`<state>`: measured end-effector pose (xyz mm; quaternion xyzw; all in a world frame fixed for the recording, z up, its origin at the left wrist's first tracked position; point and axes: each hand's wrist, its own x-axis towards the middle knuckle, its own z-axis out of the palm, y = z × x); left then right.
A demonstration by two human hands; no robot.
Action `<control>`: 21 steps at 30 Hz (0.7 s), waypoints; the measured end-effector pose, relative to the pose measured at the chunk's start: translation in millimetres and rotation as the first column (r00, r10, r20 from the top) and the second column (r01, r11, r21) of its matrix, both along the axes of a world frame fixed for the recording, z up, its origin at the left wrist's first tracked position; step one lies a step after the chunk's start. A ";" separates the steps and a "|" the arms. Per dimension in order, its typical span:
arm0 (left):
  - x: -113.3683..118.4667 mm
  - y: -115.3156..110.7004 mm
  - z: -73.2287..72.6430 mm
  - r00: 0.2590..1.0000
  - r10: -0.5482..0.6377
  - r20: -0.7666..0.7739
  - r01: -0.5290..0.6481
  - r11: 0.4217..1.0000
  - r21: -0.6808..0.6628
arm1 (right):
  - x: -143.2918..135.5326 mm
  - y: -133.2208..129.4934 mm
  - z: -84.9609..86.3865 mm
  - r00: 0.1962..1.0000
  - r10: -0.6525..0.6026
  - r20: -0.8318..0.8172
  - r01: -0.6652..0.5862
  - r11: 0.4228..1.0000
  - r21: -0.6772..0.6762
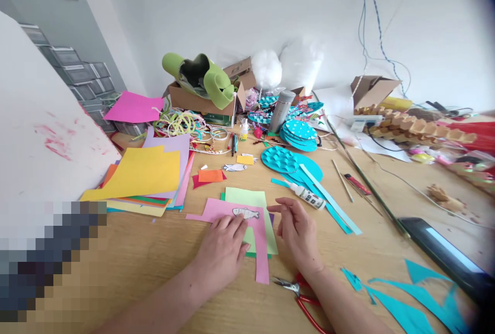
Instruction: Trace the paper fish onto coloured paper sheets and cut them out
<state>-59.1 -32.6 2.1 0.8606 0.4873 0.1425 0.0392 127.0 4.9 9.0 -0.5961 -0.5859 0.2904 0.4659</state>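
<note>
My left hand point(224, 247) lies flat on a pink paper piece point(216, 210), its fingertips at the lower edge of a small paper fish cutout point(250, 214). Under the pink piece are a light green sheet point(244, 196) and a darker green one, its edge just showing. My right hand point(297, 231) hovers by the right edge of these papers, index finger extended toward them and the other fingers loosely bent, nothing seen in it. Red-handled scissors point(298, 290) lie open beneath my right wrist, partly hidden by it.
A stack of coloured paper point(135, 174) lies to the left. Beyond the papers are another fish cutout point(234, 167), an orange paper piece point(211, 176) and a glue bottle point(308, 196). Blue scraps point(398, 303) and a dark device point(441, 251) lie at right. Boxes and craft supplies line the wall.
</note>
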 end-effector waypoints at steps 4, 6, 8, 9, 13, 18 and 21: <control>-0.6 0.2 1.2 1.000 -0.002 0.003 0.002 1.000 -0.008 | -0.1 0.5 -1.0 1.000 0.010 0.007 -0.010 1.000 0.000; -0.2 0.1 1.9 1.000 -0.002 0.006 0.002 1.000 -0.019 | 0.0 0.8 -1.5 0.999 0.022 0.027 -0.021 1.000 -0.016; 0.5 0.0 2.2 1.000 -0.002 0.005 0.002 1.000 -0.025 | 0.3 0.9 -1.3 0.998 0.041 0.044 -0.039 0.998 -0.039; 0.9 -0.1 2.2 1.000 -0.001 0.002 0.001 1.000 -0.026 | 0.5 0.9 -0.9 0.997 0.057 0.057 -0.055 0.997 -0.050; 1.9 -0.2 2.4 1.000 0.002 -0.005 -0.002 1.000 -0.017 | 0.6 1.9 1.2 0.977 0.146 0.154 -0.134 0.987 -0.087; 1.6 0.1 2.6 1.000 -0.004 0.003 0.004 1.000 -0.002 | -0.1 4.8 -0.2 0.940 0.228 0.255 -0.202 0.971 -0.124; 1.6 0.3 2.5 1.000 -0.002 0.001 0.002 1.000 -0.006 | -0.2 5.5 -0.9 0.931 0.233 0.282 -0.204 0.971 -0.127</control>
